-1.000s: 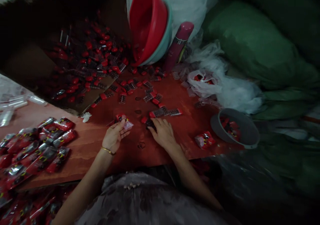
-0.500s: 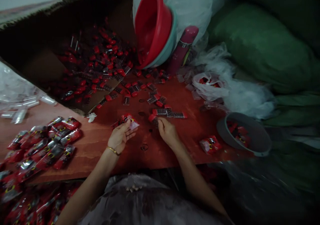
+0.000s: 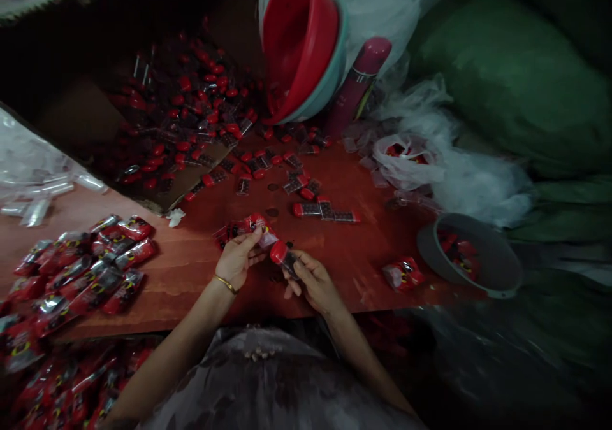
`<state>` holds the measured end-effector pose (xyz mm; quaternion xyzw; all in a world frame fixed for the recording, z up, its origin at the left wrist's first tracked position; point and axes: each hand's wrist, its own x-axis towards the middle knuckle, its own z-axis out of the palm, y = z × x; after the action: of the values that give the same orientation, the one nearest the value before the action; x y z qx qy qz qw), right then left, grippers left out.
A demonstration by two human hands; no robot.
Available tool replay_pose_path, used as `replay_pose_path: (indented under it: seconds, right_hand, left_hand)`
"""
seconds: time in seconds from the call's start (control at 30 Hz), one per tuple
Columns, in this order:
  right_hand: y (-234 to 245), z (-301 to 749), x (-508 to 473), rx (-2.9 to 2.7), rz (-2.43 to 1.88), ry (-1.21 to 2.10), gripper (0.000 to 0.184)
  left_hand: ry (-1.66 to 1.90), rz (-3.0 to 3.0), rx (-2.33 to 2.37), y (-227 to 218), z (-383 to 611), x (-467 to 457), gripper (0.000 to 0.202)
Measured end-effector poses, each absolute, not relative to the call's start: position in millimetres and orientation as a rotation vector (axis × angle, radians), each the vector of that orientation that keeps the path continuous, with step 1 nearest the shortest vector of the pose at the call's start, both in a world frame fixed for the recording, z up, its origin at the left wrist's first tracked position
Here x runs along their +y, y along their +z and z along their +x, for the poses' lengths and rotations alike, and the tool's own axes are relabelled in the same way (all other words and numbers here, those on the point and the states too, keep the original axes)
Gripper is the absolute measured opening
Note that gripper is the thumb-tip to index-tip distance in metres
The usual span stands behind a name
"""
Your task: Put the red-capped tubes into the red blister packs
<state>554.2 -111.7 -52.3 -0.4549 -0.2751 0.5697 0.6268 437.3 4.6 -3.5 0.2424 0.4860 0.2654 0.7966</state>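
My left hand (image 3: 235, 260) is closed on a small red printed packet (image 3: 248, 228) with a clear plastic mouth, held just above the red-brown table (image 3: 201, 271). My right hand (image 3: 310, 280) is closed on one small item with a red cap and dark body (image 3: 283, 255), its red end close to the packet's mouth. More of these loose red-capped items (image 3: 319, 209) lie on the table just beyond my hands. A gold bangle sits on my left wrist.
A tipped cardboard box (image 3: 157, 118) spills several red-capped items at the back left. Filled red packets (image 3: 90, 271) pile at the left. Red and teal basins (image 3: 301, 48), a pink flask (image 3: 356, 86), plastic bags (image 3: 406, 159), a grey bowl (image 3: 471, 255) and green sacks (image 3: 516, 79) stand at the right.
My right hand picked one red-capped item off the table and brought it back toward me, up to the packet in my left hand. The left hand stayed nearly in place.
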Motion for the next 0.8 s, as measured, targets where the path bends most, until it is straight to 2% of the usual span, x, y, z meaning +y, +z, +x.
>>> replay_pose_path:
  seconds: [0.13, 0.3, 0.4, 0.6, 0.8]
  right_hand:
    - [-48.1, 557.5, -117.4, -0.699, -1.118, 1.269, 0.027]
    - [-50.3, 558.5, -126.2, -0.681, -1.199, 1.153, 0.040]
    - [-50.3, 558.0, -129.3, -0.778, -1.289, 1.022, 0.040]
    - [-34.2, 560.8, -128.0, -1.283, -1.496, 0.449, 0.028]
    - [-32.2, 560.7, -125.7, -1.509, -1.533, 0.091, 0.032]
  left_hand:
    - [0.556, 0.530, 1.042, -3.8, 434.3, 6.1, 0.042]
    - [0.537, 0.542, 1.042, -5.6, 434.3, 6.6, 0.038]
    - [0.527, 0.555, 1.036, -7.8, 435.8, 4.9, 0.039]
    - [0.520, 0.567, 1.002, -10.8, 435.6, 2.7, 0.040]
    - [0.506, 0.583, 1.011, -7.3, 436.3, 1.5, 0.042]
